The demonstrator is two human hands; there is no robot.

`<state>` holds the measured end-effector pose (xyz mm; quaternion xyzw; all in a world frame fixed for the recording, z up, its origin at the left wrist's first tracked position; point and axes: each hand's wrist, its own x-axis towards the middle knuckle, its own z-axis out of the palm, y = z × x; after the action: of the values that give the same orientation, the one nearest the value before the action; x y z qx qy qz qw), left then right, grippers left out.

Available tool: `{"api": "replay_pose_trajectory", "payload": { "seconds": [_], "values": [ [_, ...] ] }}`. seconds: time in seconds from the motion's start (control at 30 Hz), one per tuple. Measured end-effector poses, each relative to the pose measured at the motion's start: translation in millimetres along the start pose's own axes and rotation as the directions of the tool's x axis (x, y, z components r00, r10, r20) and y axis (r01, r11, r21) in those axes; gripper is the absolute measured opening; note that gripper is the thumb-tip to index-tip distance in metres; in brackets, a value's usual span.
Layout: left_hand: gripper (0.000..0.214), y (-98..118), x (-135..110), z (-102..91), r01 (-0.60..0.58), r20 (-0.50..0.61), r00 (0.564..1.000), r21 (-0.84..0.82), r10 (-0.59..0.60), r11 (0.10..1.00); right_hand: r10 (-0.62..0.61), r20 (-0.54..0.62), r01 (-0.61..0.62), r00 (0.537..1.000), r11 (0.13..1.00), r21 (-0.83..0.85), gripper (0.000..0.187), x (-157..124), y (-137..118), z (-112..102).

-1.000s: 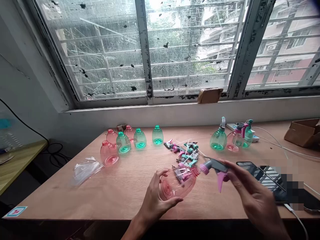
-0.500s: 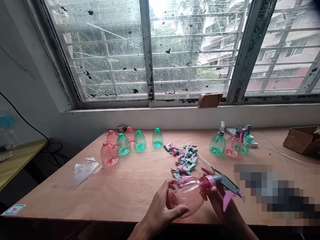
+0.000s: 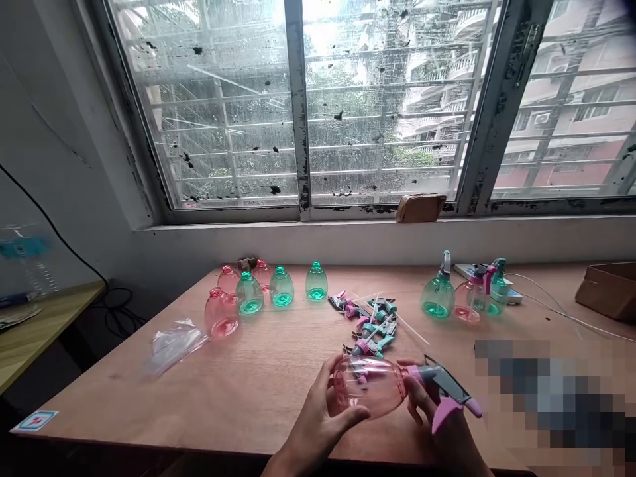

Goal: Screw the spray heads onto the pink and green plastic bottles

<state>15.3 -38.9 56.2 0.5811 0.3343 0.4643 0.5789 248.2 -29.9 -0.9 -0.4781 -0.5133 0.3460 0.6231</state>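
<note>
A clear pink spray bottle (image 3: 372, 387) lies sideways in the air above the table's front edge, its base to the left. My left hand (image 3: 330, 414) is wrapped round the bottle's base end, thumb in front. At the neck, my right hand (image 3: 422, 401) closes its fingers on the collar of the trigger spray head (image 3: 444, 387), which is grey with a pink collar, trigger and nozzle. The spray head sits at the bottle's mouth; how tightly it is screwed on I cannot tell. Just behind the bottle lies a pile of pink, teal and grey spray heads (image 3: 370, 324) with white tubes.
Pink and green bottles without heads, such as a green one (image 3: 317, 283), stand at back left beside a clear plastic bag (image 3: 176, 341). Three bottles with heads (image 3: 437, 295) stand at back right. A cardboard box (image 3: 606, 291) and a white cable (image 3: 551, 305) lie farther right.
My right hand's fingers have shifted round the collar, and the spray head has turned slightly. The bottle is more level. The whole view has moved a little.
</note>
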Motion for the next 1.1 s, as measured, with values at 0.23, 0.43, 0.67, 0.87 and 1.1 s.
{"api": "replay_pose_trajectory", "payload": {
  "seconds": [0.23,0.43,0.67,0.87,1.1],
  "values": [
    [0.071,-3.0,2.2,-4.9,-0.021,0.127,0.992,-0.013,0.023,1.0,0.015,0.104,-0.035,0.994,0.981,0.193,0.041,-0.7,-22.9,1.5],
    [0.098,-9.5,4.4,-7.5,-0.002,0.114,0.994,-0.009,0.003,1.0,-0.028,0.096,0.02,0.995,0.997,0.079,0.044,-0.8,-30.8,-3.7],
    [0.069,-7.6,0.9,-9.5,-0.012,0.1,0.995,0.225,-0.011,0.974,0.011,0.048,-0.013,0.999,0.999,0.039,0.048,-1.3,-31.1,-0.8],
    [0.084,-10.9,-2.2,-8.1,-0.097,0.063,0.995,0.331,0.081,0.939,0.073,0.071,-0.077,0.995,0.995,0.065,0.05,-2.5,-28.6,0.3],
    [0.09,-5.9,-2.8,-14.2,0.02,0.195,0.979,0.224,-0.065,0.974,0.079,0.063,-0.087,0.995,0.988,0.131,0.046,-1.6,-32.0,1.1]
  ]
}}
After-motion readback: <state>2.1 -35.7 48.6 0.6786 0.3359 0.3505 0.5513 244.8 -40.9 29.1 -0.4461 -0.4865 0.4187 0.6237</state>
